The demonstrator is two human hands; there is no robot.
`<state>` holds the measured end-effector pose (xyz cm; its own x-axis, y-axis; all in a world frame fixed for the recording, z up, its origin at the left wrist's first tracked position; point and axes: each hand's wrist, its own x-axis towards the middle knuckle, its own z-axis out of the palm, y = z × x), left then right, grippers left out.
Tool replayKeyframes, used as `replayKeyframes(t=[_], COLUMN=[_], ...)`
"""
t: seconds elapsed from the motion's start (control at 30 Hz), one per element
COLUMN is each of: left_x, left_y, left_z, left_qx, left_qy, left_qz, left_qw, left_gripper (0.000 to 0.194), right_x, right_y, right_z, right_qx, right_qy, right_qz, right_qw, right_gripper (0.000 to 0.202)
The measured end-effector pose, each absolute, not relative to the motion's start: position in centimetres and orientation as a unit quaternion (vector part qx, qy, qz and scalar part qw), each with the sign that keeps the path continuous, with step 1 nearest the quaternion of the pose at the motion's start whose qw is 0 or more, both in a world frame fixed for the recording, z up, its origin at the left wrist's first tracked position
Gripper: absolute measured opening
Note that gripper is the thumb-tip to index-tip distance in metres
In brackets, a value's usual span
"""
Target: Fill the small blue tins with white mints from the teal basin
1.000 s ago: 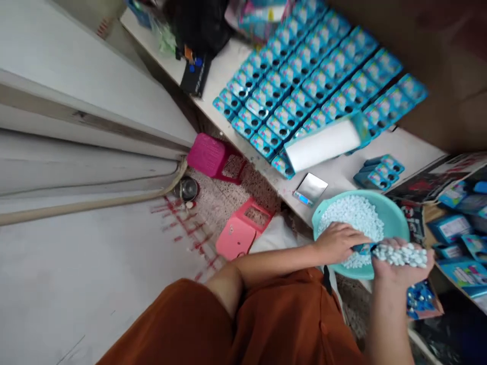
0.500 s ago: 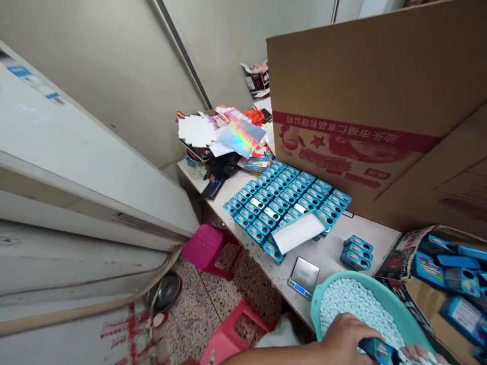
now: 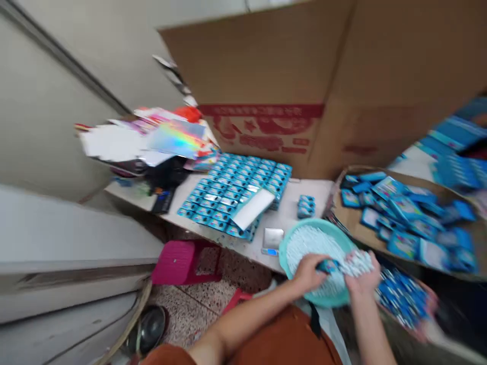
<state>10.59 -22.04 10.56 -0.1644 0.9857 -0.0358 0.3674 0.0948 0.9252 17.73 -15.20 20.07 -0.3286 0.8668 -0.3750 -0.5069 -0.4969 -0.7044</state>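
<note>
My left hand (image 3: 307,275) is closed around a small blue box (image 3: 327,265) above a turquoise basin (image 3: 283,253). Inside the basin lies a heap of small white pellets (image 3: 310,246). My right hand (image 3: 363,285), palm up and cupped, carries a handful of the same white pellets (image 3: 357,263), right beside the end of the box. Left of the basin is a small digital scale (image 3: 273,238). Three or so blue boxes (image 3: 306,205) stand in a short stack behind it. Motion blur hides finer detail.
Rows of blue boxes (image 3: 232,187) cover the table's middle, with a white tray-like piece (image 3: 253,209) on top. A large carton (image 3: 266,71) rises behind. To the right stands a box of loose blue packs (image 3: 403,213). A pink stool (image 3: 175,263) is on the floor.
The view has swung right, bringing both hands and the right-hand carton fully into sight. The blue box stays in my left hand and the pellets in my right.
</note>
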Motion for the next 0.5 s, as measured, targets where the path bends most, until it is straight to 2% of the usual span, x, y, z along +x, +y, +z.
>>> replayKeyframes(t=[0.07,0.27,0.5], left_x=[10.4,11.1,10.8], left_y=[-22.0,-20.8,-21.0], left_z=[10.8,8.3,10.2], left_qx=[0.533,0.482,0.598], left_qy=[0.638,0.623,0.607], left_qz=[0.425,0.437,0.400], left_qw=[0.358,0.434,0.337], left_gripper=[0.039,0.040,0.041], right_x=[17.9,23.5,23.5], right_y=[-15.0,-12.0,-12.0], right_z=[19.5,13.0,11.8], right_qx=[-0.413,-0.444,-0.414], right_qy=[-0.193,-0.078,-0.102], right_qz=[0.756,0.723,0.734], right_qw=[0.469,0.523,0.529], right_gripper=[0.039,0.037,0.039])
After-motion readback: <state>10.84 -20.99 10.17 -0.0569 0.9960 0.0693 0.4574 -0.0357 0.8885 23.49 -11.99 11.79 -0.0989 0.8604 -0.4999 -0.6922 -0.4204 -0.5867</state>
